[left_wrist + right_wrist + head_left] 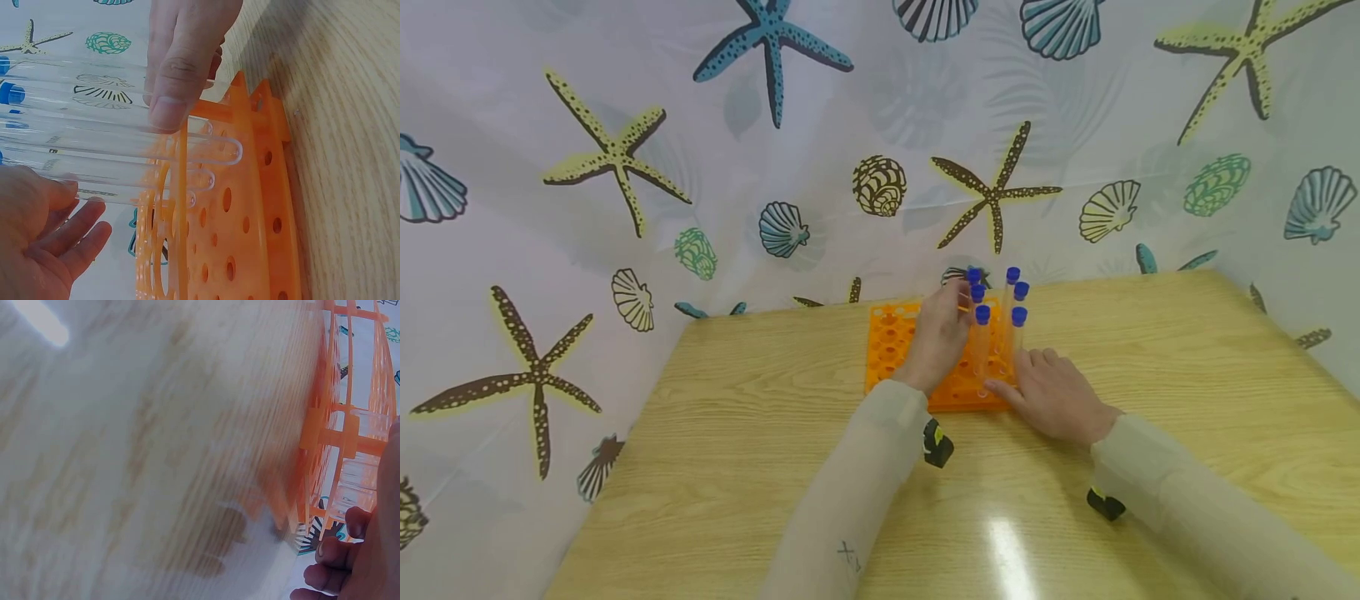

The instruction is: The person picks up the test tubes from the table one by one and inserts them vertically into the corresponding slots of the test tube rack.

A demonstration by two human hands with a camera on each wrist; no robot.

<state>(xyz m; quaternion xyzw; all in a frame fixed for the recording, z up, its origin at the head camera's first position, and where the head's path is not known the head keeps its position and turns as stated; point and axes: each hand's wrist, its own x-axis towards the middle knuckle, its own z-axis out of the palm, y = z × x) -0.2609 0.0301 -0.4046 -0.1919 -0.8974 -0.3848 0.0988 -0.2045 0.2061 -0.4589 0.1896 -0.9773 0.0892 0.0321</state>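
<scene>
An orange test tube rack (891, 342) stands on the table, several clear test tubes with blue caps (982, 314) upright in its right part. My left hand (938, 333) is over the rack, just left of the tubes. In the left wrist view, the fingers of that left hand (31, 234) bend loosely beside the nearest tube; whether they touch it is unclear. At the rack's right end, my right hand (1052, 396) holds on, its thumb across the front. The right wrist view shows the right hand's fingers (337, 553) partly curled by the rack end.
The wood-grain table (760, 400) extends to both sides and in front of the rack. Behind it hangs a white cloth (715, 158) printed with starfish and shells. A small black device (937, 443) is at the left wrist, another black device (1105, 504) at the right.
</scene>
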